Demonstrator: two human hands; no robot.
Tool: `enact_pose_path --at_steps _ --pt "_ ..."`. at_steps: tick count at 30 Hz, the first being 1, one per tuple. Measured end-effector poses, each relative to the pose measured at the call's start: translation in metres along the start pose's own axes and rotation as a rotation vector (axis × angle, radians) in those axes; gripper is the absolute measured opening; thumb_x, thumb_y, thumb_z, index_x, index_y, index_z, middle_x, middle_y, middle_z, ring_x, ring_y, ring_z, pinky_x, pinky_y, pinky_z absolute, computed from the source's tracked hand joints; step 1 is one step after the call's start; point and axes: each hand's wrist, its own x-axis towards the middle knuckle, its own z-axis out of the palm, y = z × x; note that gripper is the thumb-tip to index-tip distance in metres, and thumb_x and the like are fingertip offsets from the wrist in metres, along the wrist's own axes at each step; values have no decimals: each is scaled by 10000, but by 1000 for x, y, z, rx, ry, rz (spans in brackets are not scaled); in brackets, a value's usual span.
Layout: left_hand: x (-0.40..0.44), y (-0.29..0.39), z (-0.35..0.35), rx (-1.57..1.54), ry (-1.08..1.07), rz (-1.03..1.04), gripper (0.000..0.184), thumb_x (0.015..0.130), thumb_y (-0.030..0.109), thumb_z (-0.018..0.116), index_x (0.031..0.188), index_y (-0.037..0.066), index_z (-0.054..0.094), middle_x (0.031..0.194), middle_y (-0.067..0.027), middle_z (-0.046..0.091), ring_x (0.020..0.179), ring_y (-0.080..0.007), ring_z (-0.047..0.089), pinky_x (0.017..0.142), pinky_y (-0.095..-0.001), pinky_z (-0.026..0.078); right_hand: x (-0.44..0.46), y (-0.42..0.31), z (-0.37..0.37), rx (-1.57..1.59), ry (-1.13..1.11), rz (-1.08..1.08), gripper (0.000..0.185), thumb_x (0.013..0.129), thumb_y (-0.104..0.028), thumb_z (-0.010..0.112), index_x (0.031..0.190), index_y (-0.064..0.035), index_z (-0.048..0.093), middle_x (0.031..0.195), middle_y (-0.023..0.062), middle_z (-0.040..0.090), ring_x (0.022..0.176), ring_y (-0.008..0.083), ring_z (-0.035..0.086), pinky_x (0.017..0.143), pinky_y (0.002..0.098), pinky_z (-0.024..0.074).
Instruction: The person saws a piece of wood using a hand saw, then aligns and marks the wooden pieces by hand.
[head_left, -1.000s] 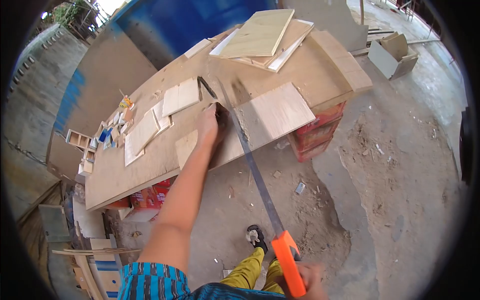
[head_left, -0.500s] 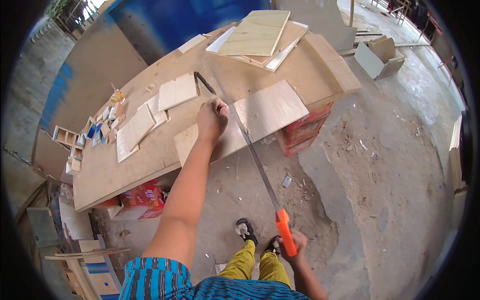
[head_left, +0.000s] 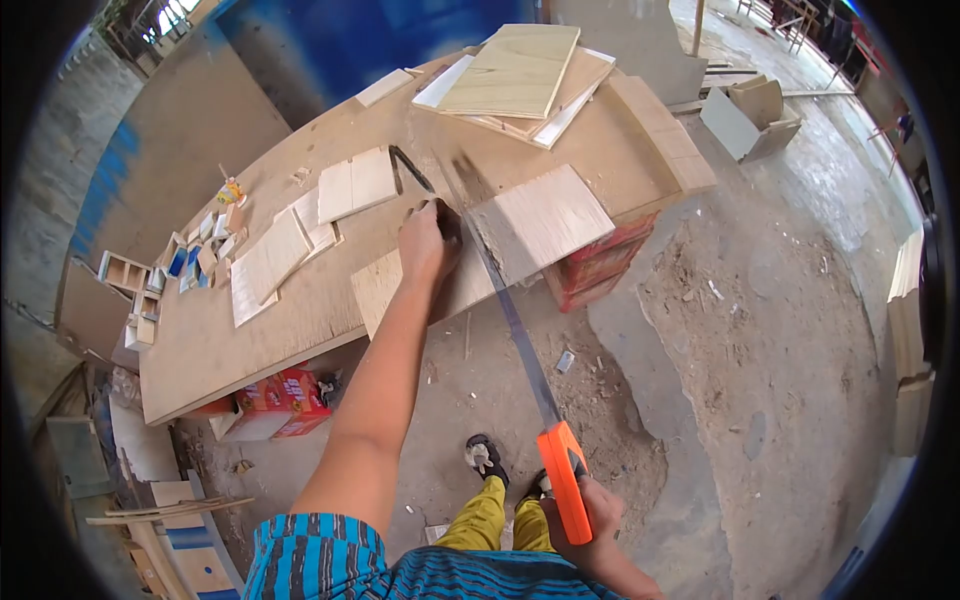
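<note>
My right hand [head_left: 597,515] is wrapped round the orange handle of a handsaw [head_left: 528,360]. Its long metal blade slants away from me and crosses a light plywood board [head_left: 545,220], at a line of sawdust. The board lies on the worktable and juts past its near edge. Just left of the blade, my left hand [head_left: 432,240] presses on the board with fingers curled; their undersides are hidden. A black strip [head_left: 412,168] lies on the table beyond that hand.
Stacked plywood panels [head_left: 510,70] lie at the worktable's [head_left: 300,335] far end. Thin panels [head_left: 275,255] and small wooden boxes [head_left: 205,250] are on its left. Red crates [head_left: 603,262] stand below. Debris litters the concrete floor [head_left: 740,370].
My right hand has drawn the saw back toward my body, and its handle is lower and closer. My left hand stays on the board. The camera view has shifted slightly.
</note>
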Motion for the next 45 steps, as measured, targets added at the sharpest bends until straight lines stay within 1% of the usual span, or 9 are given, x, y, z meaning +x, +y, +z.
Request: enact_pose_path --at_steps 8,14,18,23,26,34,38,40,45 --pt "14 -43 28 -240 -88 -242 114 715 90 603 822 53 622 857 -154 639 855 -352 591 753 -424 477 24 20 -42 183 -98 284 210 734 -139 742 705 -25 568 580 98 505 521 221 545 474 315 412" --pt "7 -6 3 -42 -30 -125 109 699 84 612 804 61 632 882 -152 648 872 -348 591 764 -418 482 14 54 -42 294 -122 245 216 742 -177 746 727 -25 593 606 92 541 526 221 548 527 335 432" --pt "9 -26 19 -135 -63 -193 134 682 85 609 814 70 625 880 -145 644 873 -346 587 771 -418 482 23 -4 -29 -67 -157 16 208 674 -125 770 750 -47 593 599 102 509 502 263 530 483 344 416" --pt "6 -11 4 14 -58 -76 161 680 78 599 841 69 606 880 -149 628 892 -345 577 777 -431 476 8 16 -8 -106 -44 -52 234 659 -162 775 735 -38 591 580 108 500 505 297 537 471 340 414" --pt "5 -11 6 -13 -42 -52 139 676 72 596 815 73 606 857 -130 624 873 -337 573 762 -434 466 25 -1 -20 198 -3 305 237 733 -163 741 682 -18 560 567 84 510 470 272 512 453 360 413" --pt "-13 18 -4 -121 -51 39 67 706 63 565 756 67 609 799 -100 621 823 -320 568 725 -419 443 94 -1 48 -151 7 -74 211 731 -167 732 726 -45 559 627 163 538 577 376 551 516 390 443" --pt "-13 14 0 -114 -38 50 60 748 104 585 771 57 615 796 -116 626 805 -322 579 721 -415 455 85 4 28 307 175 190 275 816 -235 698 744 -17 545 583 18 469 503 142 469 484 299 386" --pt "-12 12 1 -123 -13 73 98 768 135 610 775 37 611 787 -145 624 779 -327 589 698 -402 469 83 11 11 213 210 151 280 840 -237 677 748 -7 546 593 -30 414 548 77 400 493 265 351" --pt "-11 16 -3 -165 -86 18 81 757 126 606 776 48 616 795 -125 625 799 -323 583 710 -409 467 90 10 -12 -96 177 -119 271 681 -160 763 723 -23 534 585 118 445 486 271 469 468 323 357"
